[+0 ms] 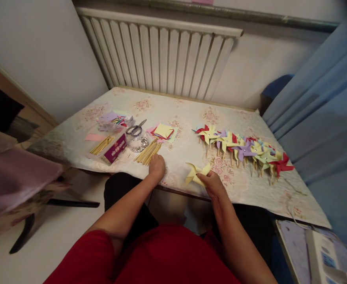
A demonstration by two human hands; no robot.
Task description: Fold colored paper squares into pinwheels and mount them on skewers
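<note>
Right hand (211,182) closed on yellow paper pinwheel (196,173), held at bench (185,154) front edge. Left hand (157,165) knuckles up, fingers curled at near end of loose wooden sticks (147,152); grip cannot be told. Scissors (135,128), paper squares (163,131), purple box (115,148) behind sticks. Row of finished pinwheels (244,148) right, well apart. Radiator (161,55) behind bench.

Dim warm indoor light on my table (191,118), brightest mid-cloth; soft shadow under my left hand (157,166); wide-lens bending at edges, corners darken; radiator (161,55) lines curve; whole frame slightly soft, no glare
</note>
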